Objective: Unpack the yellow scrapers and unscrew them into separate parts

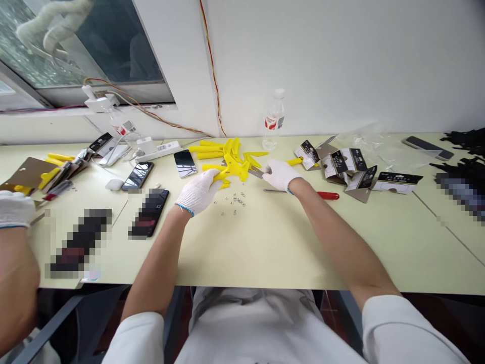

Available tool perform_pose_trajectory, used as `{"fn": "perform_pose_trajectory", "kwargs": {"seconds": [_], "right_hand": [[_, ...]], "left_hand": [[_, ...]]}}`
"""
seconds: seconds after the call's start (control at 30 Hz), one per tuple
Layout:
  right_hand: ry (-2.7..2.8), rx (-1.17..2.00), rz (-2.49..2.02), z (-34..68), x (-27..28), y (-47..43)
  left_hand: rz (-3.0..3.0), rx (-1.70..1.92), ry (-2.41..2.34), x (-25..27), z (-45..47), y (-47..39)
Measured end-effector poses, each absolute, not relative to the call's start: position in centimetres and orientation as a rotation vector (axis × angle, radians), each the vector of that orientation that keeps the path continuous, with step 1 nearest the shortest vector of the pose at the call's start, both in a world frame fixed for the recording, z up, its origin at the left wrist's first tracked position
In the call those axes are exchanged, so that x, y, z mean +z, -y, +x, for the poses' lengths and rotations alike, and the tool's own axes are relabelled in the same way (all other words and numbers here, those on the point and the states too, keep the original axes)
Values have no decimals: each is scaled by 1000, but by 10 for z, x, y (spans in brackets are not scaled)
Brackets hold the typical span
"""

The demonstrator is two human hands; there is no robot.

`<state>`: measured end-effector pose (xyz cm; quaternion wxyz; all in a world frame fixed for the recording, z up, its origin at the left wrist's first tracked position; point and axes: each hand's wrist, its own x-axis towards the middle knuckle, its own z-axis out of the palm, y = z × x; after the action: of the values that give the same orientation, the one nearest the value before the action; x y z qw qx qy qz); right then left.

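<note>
My left hand (199, 192), in a white knit glove, is closed on a yellow plastic piece (220, 175) beside a pile of similar yellow parts (235, 164). My right hand (281, 175), gloved likewise, pinches a flat grey metal blade (256, 173) that points left towards the pile. Just behind that hand a yellow handle (295, 162) sticks out; whether it joins the blade is hidden. Small metal screws or nuts (238, 201) lie scattered in front of the pile. Under my right wrist is a screwdriver with a red handle (328, 195).
Black-and-white packaging cards (354, 160) lie at the right, near a clear plastic bag (386, 149). A bottle (275, 121) stands by the wall. Phones (138, 175) and a power strip (167, 147) are at the left. Another person's gloved hand (15, 209) is at the left edge.
</note>
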<state>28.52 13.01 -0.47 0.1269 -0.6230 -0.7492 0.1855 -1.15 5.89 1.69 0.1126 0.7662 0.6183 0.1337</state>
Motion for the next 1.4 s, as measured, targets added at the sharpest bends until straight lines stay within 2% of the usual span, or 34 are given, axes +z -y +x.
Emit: {"fn": "perform_pose_trajectory", "kwargs": {"seconds": [0.27, 0.4, 0.6, 0.77, 1.03, 1.4], "right_hand": [[2000, 707, -1782, 300, 4, -109], [1918, 804, -1709, 301, 3, -94], [1828, 938, -1583, 304, 0, -72], [1673, 1148, -1394, 304, -9, -58], [1509, 1159, -1349, 308, -30, -53], [1623, 1120, -1486, 303, -19, -45]], "left_hand": [[2196, 500, -1872, 16, -10, -60], [2179, 426, -1966, 17, -2, -58], [2446, 458, -1790, 9, 4, -58], [2521, 459, -1824, 2, 11, -57], [2480, 496, -1767, -5, 20, -52], [2522, 357, -1717, -6, 31, -46]]}}
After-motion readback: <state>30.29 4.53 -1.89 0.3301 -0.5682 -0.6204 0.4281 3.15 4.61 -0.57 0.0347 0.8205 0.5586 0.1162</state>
